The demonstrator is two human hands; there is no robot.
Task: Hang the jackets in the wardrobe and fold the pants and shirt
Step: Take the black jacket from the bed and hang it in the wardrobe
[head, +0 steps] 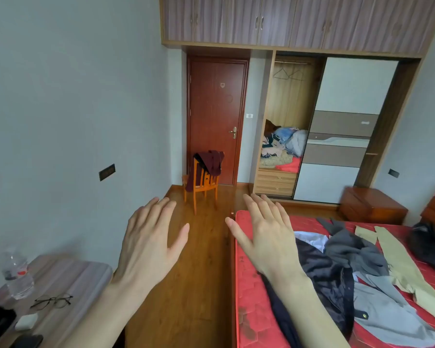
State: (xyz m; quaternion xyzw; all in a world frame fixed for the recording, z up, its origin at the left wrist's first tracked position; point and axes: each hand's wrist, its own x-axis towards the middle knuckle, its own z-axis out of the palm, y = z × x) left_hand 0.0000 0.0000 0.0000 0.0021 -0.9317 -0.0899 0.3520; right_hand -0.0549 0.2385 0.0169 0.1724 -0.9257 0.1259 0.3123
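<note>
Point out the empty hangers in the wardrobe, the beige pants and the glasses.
empty hangers (288, 74), head view, wire shoulders.
beige pants (397, 259), head view, middle of a leg.
glasses (53, 301), head view, the lenses.

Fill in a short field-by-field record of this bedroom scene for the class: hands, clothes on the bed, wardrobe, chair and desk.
left hand: open, fingers straight, holding nothing
right hand: open, fingers straight, holding nothing
bed: red cover, clothes strewn on it
dark jacket: crumpled on the bed
grey jacket: spread beside it
beige pants: laid flat on the bed
wardrobe: left side open, bare hangers on the rail
chair: maroon garment draped over its back
desk: water bottle, glasses
</note>
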